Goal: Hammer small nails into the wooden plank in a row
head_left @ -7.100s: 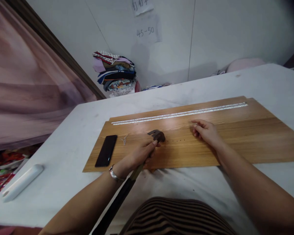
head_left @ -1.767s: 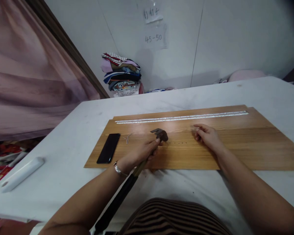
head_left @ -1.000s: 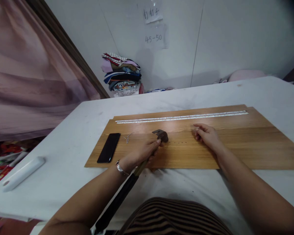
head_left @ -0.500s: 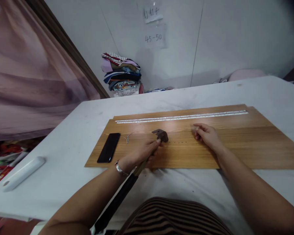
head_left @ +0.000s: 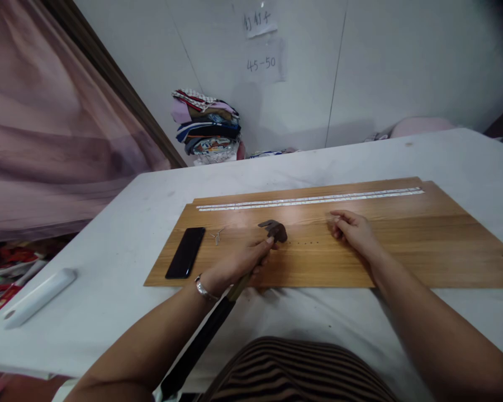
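Note:
A long wooden board (head_left: 402, 257) lies on the white table (head_left: 121, 245). My left hand (head_left: 238, 265) is closed round a hammer just below its dark head (head_left: 273, 230), which rests on the board. The black handle (head_left: 201, 346) runs back under my forearm. A short row of small nails (head_left: 304, 243) stands in the board right of the hammer head. My right hand (head_left: 354, 233) rests on the board to the right of that row, fingers curled together in a pinch; what they hold is too small to see.
A black phone (head_left: 185, 252) lies at the board's left end, with a few loose nails (head_left: 217, 237) beside it. A shiny metal strip (head_left: 310, 199) runs along the board's far edge. A white tube-shaped object (head_left: 37, 297) lies at the table's left. Folded clothes (head_left: 205, 127) are stacked against the wall.
Both hands, the hammer and the board stay where they were. Only the view shifts slightly.

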The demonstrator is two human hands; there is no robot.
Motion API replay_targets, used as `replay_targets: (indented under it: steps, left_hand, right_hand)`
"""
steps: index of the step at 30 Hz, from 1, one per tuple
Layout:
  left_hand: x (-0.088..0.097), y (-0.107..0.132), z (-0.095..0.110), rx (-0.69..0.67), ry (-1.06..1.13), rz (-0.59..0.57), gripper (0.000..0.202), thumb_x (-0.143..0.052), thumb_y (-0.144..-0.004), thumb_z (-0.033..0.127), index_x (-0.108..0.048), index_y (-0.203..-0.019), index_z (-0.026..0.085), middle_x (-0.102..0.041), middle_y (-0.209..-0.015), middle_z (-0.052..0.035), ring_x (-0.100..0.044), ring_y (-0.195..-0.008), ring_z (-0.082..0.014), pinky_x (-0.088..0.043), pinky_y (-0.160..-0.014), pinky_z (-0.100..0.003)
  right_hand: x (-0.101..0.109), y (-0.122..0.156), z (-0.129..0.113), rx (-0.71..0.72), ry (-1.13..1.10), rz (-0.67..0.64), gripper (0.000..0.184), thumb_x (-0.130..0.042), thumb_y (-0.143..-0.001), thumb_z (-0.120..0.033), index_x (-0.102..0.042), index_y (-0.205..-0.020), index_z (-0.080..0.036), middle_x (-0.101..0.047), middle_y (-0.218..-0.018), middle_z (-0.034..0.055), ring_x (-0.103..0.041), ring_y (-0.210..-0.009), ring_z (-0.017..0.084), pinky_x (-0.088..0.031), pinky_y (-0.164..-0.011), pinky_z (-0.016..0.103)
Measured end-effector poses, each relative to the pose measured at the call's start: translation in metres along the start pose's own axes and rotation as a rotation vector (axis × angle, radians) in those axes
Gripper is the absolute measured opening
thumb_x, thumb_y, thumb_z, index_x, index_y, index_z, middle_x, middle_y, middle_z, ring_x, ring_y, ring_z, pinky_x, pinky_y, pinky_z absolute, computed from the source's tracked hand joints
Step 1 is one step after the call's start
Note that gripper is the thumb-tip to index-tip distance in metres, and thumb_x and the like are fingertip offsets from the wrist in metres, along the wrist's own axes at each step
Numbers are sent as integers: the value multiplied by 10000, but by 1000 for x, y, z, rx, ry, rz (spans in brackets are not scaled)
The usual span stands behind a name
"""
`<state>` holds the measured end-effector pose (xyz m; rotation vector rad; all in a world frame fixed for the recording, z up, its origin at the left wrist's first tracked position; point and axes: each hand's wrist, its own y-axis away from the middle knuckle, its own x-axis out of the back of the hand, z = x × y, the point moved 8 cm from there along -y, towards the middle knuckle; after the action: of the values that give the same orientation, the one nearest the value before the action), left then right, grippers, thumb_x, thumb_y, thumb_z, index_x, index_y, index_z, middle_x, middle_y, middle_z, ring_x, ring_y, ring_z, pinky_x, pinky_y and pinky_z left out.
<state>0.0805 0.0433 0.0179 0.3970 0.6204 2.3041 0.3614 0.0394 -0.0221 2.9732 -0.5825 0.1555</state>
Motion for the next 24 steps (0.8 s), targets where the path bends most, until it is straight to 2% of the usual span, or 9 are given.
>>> replay_targets:
  steps: [6, 14, 20, 24]
  left_hand:
    - [-2, -1, -3, 38, 8, 28, 560, -429, -852, 652, -537, -1095, 160, -400, -658, 56, -324, -455, -39, -233, -385, -167]
    - [0, 2, 2, -27, 36, -7, 532, -414, -874, 627, -522, -1127, 172, -419, -679, 53, -337, -430, -28, -249, -376, -170]
    - [-1, -2, -4, 28, 26, 35, 537, -432, -863, 637, -537, -1068, 152, -405, -641, 53, -306, -444, -36, -225, -373, -174]
    - [0, -2, -5, 32, 29, 22, 543, -435, -860, 637, -535, -1096, 159, -418, -666, 50, -319, -448, -34, -240, -380, -175]
  right_hand:
    - [0, 0, -1, 2, -7, 15, 432, -604, -653, -411, -623, -984, -134, -527, -501, -49, -481, -430, 104, -302, -400, 222]
    - [0, -1, 3, -1, -14, 11, 441, -597, -659, -414, -617, -1001, -136, -531, -506, -43, -483, -433, 111, -307, -414, 234]
    - [0, 0, 1, -8, 8, 0, 436, -589, -660, -427, -605, -994, -149, -530, -520, -39, -487, -446, 116, -299, -416, 239]
    - [1, -1, 1, 10, 15, 1, 425, -582, -674, -435, -608, -992, -156, -527, -525, -39, -487, -452, 117, -304, -425, 239]
